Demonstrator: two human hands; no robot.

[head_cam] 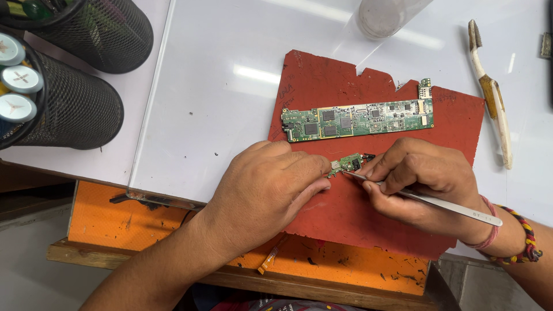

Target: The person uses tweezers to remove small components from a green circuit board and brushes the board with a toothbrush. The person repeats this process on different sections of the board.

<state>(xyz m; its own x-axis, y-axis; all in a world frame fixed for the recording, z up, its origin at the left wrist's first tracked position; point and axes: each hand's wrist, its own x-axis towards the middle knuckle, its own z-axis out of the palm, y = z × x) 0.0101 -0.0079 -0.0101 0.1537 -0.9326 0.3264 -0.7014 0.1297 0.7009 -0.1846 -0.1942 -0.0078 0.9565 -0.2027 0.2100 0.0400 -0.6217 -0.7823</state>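
Note:
My left hand pinches a small green circuit board between fingertips, holding it just above a red mat. My right hand grips metal tweezers whose tips touch the small board's right side. A long green circuit board with several chips lies flat on the mat, just beyond both hands.
Two black mesh holders with tools stand at the far left. A worn toothbrush lies at the right of the white table. A translucent container is at the top. An orange wooden ledge runs along the near edge.

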